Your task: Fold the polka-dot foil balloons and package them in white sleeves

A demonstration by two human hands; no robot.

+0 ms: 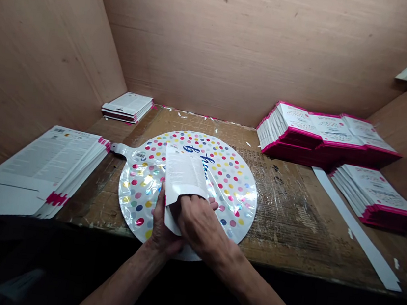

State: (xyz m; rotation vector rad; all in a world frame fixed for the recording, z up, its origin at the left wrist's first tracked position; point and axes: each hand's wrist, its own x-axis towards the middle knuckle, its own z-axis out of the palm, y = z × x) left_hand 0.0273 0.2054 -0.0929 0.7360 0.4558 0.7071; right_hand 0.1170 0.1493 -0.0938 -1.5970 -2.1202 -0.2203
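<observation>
A white printed envelope (186, 172) is held over the worktable, its open end facing me. My left hand (164, 227) grips it from beneath and along its left edge. The fingers of my right hand (202, 224) are curled and partly inside the envelope's mouth; their tips are hidden, so I cannot make out what they hold. Under both hands lies a flat round foil balloon (238, 189), white with multicoloured dots and blue lettering. Its neck points to the left.
At the left lies a fanned stack of white envelopes (46, 163), with a smaller stack (129, 105) behind it. Pink-edged packet piles (302, 130) stand back right, another pile (380, 194) nearer. A white strip (354, 225) crosses the right side. Wooden walls (217, 40) enclose the table.
</observation>
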